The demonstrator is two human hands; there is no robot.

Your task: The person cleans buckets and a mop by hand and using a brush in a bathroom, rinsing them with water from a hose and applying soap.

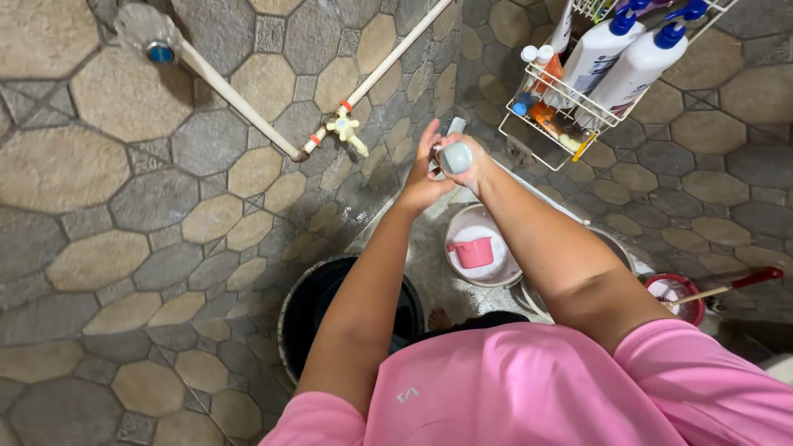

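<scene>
Grey-capped and small, a bottle (455,157) sits in the right hand (467,162), whose fingers are curled tight around it, cap end toward the camera; something dark and bristly, perhaps a brush, pokes up just behind it, too small to tell. The left hand (422,175) is raised beside it with fingers loosely spread and the palm turned to the bottle, touching or nearly touching the right hand. Both hands are held up in front of the tiled wall, near the tap (345,129) on its white pipe (248,107) and just left of a wire rack (570,107) stocked with white blue-capped bottles (619,58). Below the arms stand a black bucket (301,310) and a white pail (471,227) holding a pink dipper (473,252); a red bowl (690,301) with a stick-like handle lies to the right. Judging by this, the work is at an early stage: the bottle is in hand and seemingly being tipped or squeezed toward the left palm, though no liquid can be made out. No water shows running from the tap, and the dipper lies untouched.
</scene>
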